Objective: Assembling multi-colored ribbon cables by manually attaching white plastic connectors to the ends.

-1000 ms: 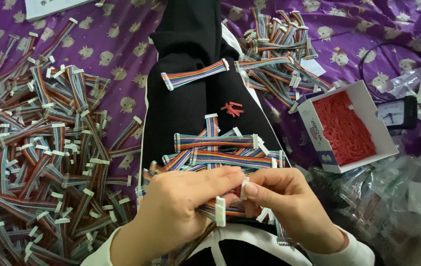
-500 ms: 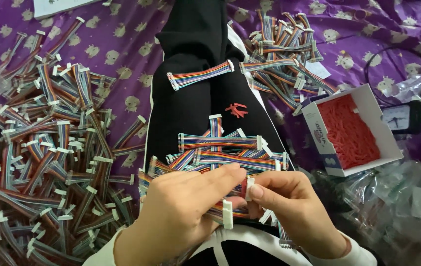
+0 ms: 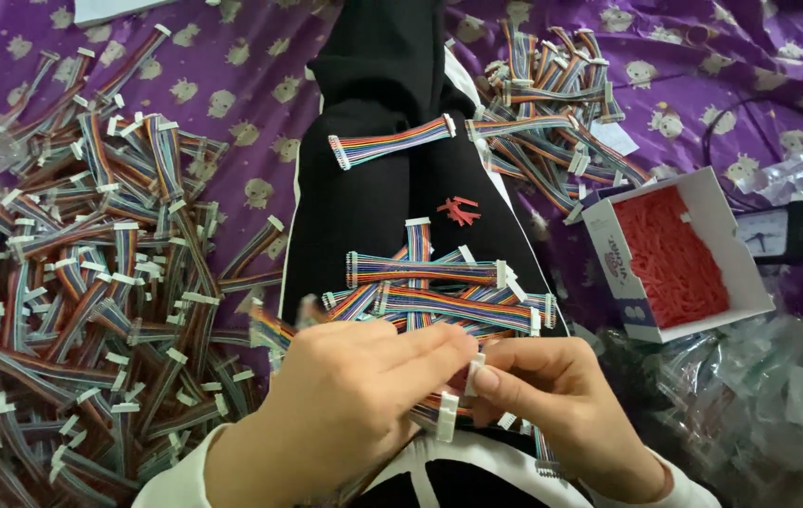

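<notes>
My black-trousered lap [image 3: 373, 188] is the only open strip: a big heap of ribbon cables [image 3: 91, 310] crowds its left edge, and a white box of red ties [image 3: 679, 249] sits just beside its right edge. Over the near end of the lap, my left hand [image 3: 345, 414] and right hand [image 3: 561, 404] pinch shut on a rainbow ribbon cable bundle [image 3: 444, 409], striped with white end connectors.

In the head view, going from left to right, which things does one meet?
Big heap of ribbon cables → left hand → right hand → white box of red ties → clear plastic bags.
</notes>
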